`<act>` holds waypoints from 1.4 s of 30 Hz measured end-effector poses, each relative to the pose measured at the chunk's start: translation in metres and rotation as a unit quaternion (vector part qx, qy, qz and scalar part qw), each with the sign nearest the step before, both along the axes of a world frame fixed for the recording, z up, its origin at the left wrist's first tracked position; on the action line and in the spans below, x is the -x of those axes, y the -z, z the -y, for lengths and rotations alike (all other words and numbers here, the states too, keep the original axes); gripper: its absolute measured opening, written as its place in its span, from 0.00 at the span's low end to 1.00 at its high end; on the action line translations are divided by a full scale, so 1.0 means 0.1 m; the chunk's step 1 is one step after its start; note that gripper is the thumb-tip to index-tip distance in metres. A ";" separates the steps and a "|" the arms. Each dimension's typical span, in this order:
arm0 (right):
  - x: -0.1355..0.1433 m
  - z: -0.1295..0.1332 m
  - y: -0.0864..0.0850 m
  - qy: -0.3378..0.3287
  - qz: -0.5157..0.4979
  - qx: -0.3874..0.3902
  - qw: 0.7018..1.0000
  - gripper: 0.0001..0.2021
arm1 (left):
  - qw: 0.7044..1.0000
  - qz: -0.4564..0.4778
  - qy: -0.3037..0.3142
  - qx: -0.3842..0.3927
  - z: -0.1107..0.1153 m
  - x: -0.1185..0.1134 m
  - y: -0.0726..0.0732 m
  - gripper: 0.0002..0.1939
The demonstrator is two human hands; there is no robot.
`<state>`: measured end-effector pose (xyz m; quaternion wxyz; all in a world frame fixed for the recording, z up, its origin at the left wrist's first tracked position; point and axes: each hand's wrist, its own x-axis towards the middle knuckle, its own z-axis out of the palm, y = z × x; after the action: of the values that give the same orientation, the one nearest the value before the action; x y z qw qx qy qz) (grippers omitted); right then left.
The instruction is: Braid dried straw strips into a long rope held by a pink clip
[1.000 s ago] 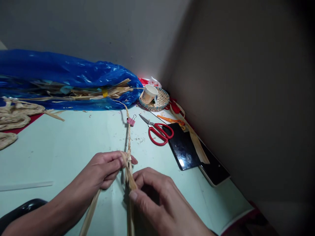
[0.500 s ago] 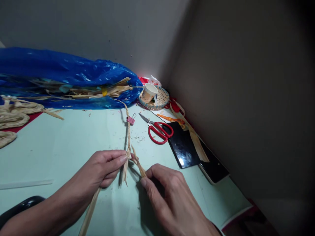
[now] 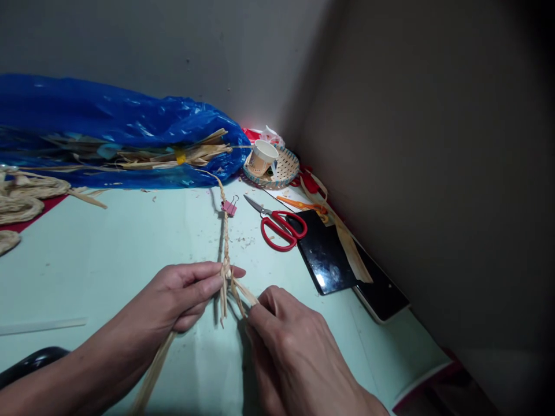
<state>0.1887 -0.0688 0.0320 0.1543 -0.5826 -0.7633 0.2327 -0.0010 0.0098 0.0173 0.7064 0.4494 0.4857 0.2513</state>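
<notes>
A thin braided cord of straw-coloured fibre (image 3: 226,234) runs toward me from a pink binder clip (image 3: 229,208). My left hand (image 3: 186,294) pinches its near end between thumb and fingers, with short loose ends hanging below. A long flat strip (image 3: 154,372) passes out under the same hand toward the bottom edge. To the right, my right hand (image 3: 290,341) is closed on a fibre strand (image 3: 245,293) that slants from the pinched point. Its fingertips are partly hidden behind the hand.
Red-handled scissors (image 3: 284,230), a black tablet (image 3: 325,257) and a phone-like device (image 3: 381,289) lie at right. Behind are a woven basket (image 3: 288,167) with a paper cup (image 3: 262,157) and a blue bag (image 3: 108,115) of fibre. Coiled braid (image 3: 26,193) lies left.
My right hand has turned over, knuckles higher, and its strand now angles down to the right, with a split piece beside it. My left hand keeps its pinch. The view has shifted slightly.
</notes>
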 end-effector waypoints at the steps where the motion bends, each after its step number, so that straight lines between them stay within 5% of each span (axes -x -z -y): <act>1: 0.01 0.01 -0.01 0.003 0.009 0.004 1.000 0.12 | 1.000 -0.004 -0.001 0.000 0.00 0.00 0.00 0.28; 9: -0.03 0.04 0.13 -0.036 0.053 -0.114 0.991 0.16 | 1.000 -0.022 -0.001 0.006 0.03 0.02 -0.02 0.30; 16: 0.03 0.06 0.02 -0.046 0.131 -0.148 0.979 0.13 | 0.999 -0.047 0.013 -0.004 0.03 -0.02 -0.11 0.29; 23: 0.16 0.04 0.24 -0.007 0.130 -0.223 0.966 0.08 | 0.998 -0.053 0.021 -0.009 0.03 0.00 -0.10 0.28; 27: 0.15 -0.05 0.07 -0.094 0.161 -0.147 0.971 0.08 | 0.998 -0.053 0.020 -0.010 0.03 -0.02 -0.11 0.29; 30: 0.14 -0.13 -0.10 -0.151 0.177 -0.072 0.970 0.17 | 0.998 -0.064 0.013 -0.010 0.03 -0.04 -0.12 0.29; 33: 0.15 -0.17 -0.17 -0.162 0.172 -0.031 0.971 0.21 | 0.997 -0.071 0.006 -0.014 0.04 -0.05 -0.13 0.26; 38: 0.14 -0.17 -0.21 -0.154 0.163 0.022 0.974 0.14 | 0.996 -0.076 -0.018 -0.033 0.05 -0.05 -0.13 0.22; 42: 0.04 -0.10 -0.21 -0.102 0.057 0.053 0.992 0.06 | 0.996 -0.077 -0.029 -0.043 0.06 -0.04 -0.09 0.21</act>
<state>0.1842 -0.0586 0.0530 0.0548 -0.5216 -0.8128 0.2538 0.0033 0.0034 0.0262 0.6388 0.4832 0.5406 0.2573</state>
